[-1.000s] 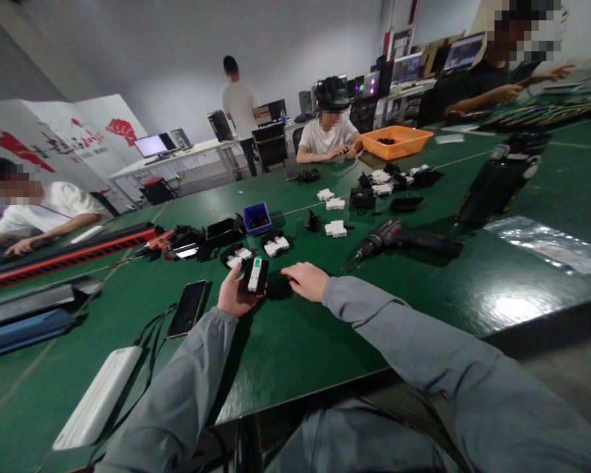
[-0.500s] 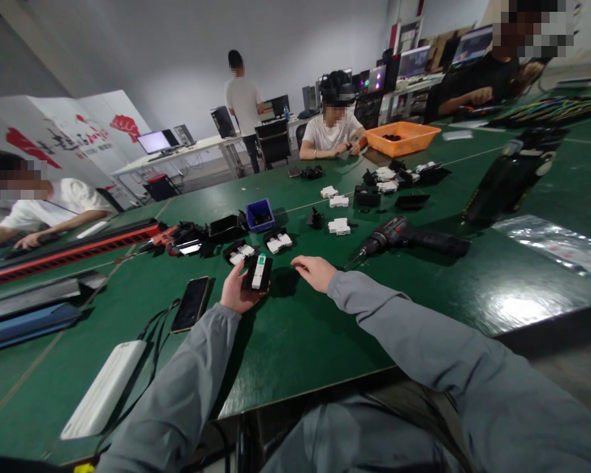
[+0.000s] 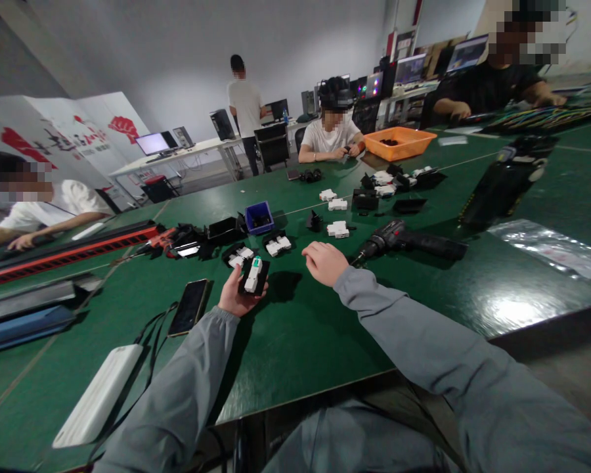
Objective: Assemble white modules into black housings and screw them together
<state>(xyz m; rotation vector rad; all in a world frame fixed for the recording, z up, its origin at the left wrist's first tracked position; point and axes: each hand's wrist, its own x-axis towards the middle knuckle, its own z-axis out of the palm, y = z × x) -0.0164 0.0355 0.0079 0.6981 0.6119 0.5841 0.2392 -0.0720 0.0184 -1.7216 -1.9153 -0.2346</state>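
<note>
My left hand (image 3: 236, 297) is wrapped round a black housing (image 3: 262, 279). On its upper face lies a white block-shaped module (image 3: 253, 278) with a green end. My right hand (image 3: 324, 263) hovers over the table to the right, apart from the housing. Its fingers are curled together, and I cannot make out whether anything is between them. Just beyond my left hand sits a black housing with a white module (image 3: 241, 255), and a similar white module (image 3: 278, 246) lies to its right. A black cordless drill (image 3: 408, 242) rests right of my right hand.
Beyond my hands are a blue bin (image 3: 259, 218), loose white modules (image 3: 338, 229) and an orange tray (image 3: 398, 144). A phone (image 3: 189, 307) and a white power bank (image 3: 98, 396) lie to the left. A plastic bag (image 3: 551, 246) is at right. Other people sit round the table.
My right hand has moved to the right and slightly up, its fingers more curled. In my left hand, the housing has tilted a little, with the white module on it.
</note>
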